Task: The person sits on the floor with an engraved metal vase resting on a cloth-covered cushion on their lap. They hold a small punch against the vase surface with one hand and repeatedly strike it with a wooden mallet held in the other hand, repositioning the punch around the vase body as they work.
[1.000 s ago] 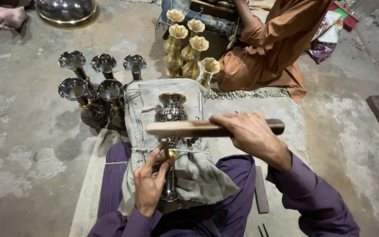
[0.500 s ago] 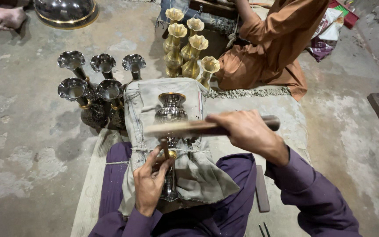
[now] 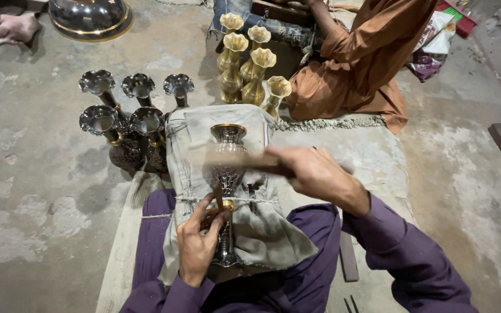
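A dark engraved metal vase (image 3: 227, 174) lies along a grey cloth pad (image 3: 204, 145) over the seated person's lap, mouth pointing far. The left hand (image 3: 199, 242) presses a thin chisel-like tool (image 3: 219, 198) to the vase's neck, its grip pinching the tool between thumb and fingers. The right hand (image 3: 314, 172) has its grip pressed closed around a wooden mallet (image 3: 244, 160), held crosswise above the vase and blurred with motion.

Risks, as judged from this view: a blow landing off the tool's head could strike the left thumb or dent the vase's wall; the tool's tip could skid on the curved, polished surface and scratch across the pattern; the vase could roll on the soft cloth, since only the left hand and a cord (image 3: 204, 200) seem to steady it. A wide backswing could also reach the cluster of dark vases (image 3: 129, 116) standing just left of the pad on the floor (image 3: 42, 191).

Hard to make out: the mallet's head (smeared by blur), the tool's tip and where exactly it meets the metal, and the vase's foot, covered by the left hand. The brass-coloured vases (image 3: 249, 66) stand far, beside a second person's orange garment (image 3: 366, 58); that person is cut off by the far edge. A large dark bowl (image 3: 91, 17) is cropped at far left.
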`<action>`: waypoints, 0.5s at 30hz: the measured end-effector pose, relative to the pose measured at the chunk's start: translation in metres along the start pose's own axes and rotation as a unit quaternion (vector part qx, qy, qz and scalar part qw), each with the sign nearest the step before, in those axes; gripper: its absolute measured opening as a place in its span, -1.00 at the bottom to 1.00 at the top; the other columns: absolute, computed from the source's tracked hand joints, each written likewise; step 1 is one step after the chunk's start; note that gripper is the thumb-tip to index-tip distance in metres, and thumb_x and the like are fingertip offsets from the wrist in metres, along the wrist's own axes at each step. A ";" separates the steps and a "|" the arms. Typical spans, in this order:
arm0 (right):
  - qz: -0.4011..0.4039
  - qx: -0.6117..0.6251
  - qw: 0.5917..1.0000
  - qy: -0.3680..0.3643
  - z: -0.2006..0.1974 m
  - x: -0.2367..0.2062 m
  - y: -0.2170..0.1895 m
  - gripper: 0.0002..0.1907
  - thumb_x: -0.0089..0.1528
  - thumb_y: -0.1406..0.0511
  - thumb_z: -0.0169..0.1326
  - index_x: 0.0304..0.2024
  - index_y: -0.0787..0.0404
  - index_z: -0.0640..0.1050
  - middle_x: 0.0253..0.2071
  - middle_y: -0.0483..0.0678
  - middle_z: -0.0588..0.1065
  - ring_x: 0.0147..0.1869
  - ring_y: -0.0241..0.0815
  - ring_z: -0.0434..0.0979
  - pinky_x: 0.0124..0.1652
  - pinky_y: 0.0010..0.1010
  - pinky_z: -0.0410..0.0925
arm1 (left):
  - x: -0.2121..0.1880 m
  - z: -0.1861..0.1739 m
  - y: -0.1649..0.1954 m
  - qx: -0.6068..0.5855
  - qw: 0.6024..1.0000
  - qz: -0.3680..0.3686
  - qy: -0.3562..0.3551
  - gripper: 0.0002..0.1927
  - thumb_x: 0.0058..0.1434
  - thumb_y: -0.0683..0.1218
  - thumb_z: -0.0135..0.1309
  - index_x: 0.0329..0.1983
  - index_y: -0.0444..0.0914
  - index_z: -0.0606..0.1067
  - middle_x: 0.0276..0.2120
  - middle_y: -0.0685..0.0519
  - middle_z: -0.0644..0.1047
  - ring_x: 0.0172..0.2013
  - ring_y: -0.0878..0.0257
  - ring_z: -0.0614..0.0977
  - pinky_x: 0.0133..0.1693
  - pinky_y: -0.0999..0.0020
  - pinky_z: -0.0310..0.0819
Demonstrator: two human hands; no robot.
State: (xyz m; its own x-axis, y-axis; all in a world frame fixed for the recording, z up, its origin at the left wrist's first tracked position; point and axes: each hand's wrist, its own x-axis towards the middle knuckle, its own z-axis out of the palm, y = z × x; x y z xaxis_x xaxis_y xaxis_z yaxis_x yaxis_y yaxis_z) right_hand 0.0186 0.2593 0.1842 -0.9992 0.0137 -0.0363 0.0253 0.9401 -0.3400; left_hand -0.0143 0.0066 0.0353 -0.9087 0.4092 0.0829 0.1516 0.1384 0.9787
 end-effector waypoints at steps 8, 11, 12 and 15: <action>-0.125 0.012 0.988 0.091 -0.016 -0.006 -0.009 -0.38 0.04 0.32 0.25 0.18 0.02 0.45 -0.11 0.01 0.52 -0.17 0.05 0.59 -0.36 -0.17 0.43 | -0.006 -0.002 0.010 -0.012 0.999 -0.018 0.032 -0.46 0.17 -0.24 0.18 0.26 -0.22 0.45 -0.24 -0.07 0.74 -0.25 0.18 0.81 -0.24 0.32 0.73; -0.102 -0.015 0.991 0.089 -0.019 -0.007 -0.013 -0.21 0.00 0.43 0.16 0.32 0.01 0.38 -0.10 0.01 0.50 -0.20 0.06 0.57 -0.40 -0.17 0.40 | -0.007 -0.001 0.011 -0.027 0.999 -0.014 0.033 -0.46 0.17 -0.25 0.19 0.26 -0.22 0.44 -0.25 -0.07 0.74 -0.27 0.18 0.81 -0.27 0.30 0.73; -0.089 -0.040 0.994 0.048 -0.019 -0.006 -0.013 -0.19 0.03 0.43 0.15 0.35 -0.06 0.35 -0.12 -0.04 0.52 -0.22 0.01 0.58 -0.39 -0.16 0.40 | -0.007 0.000 0.010 -0.033 0.999 -0.012 0.031 -0.45 0.17 -0.25 0.19 0.27 -0.22 0.44 -0.25 -0.07 0.74 -0.27 0.18 0.81 -0.28 0.30 0.73; -0.084 -0.099 0.992 0.002 -0.017 -0.004 -0.014 -0.18 0.11 0.44 0.12 0.41 -0.20 0.32 -0.17 -0.15 0.55 -0.28 -0.11 0.59 -0.37 -0.19 0.42 | -0.007 0.001 0.004 -0.024 0.999 0.008 0.031 -0.52 0.22 -0.25 0.16 0.23 -0.22 0.46 -0.22 -0.06 0.74 -0.26 0.19 0.82 -0.26 0.31 0.77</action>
State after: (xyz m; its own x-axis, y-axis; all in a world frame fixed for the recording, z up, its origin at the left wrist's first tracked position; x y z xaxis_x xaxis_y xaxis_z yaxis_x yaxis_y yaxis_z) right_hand 0.0218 0.2519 0.2053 -0.9890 -0.1480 0.0092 -0.1476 0.9775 -0.1505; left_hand -0.0072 0.0053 0.0386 -0.9291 0.3534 0.1088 0.1492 0.0891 0.9848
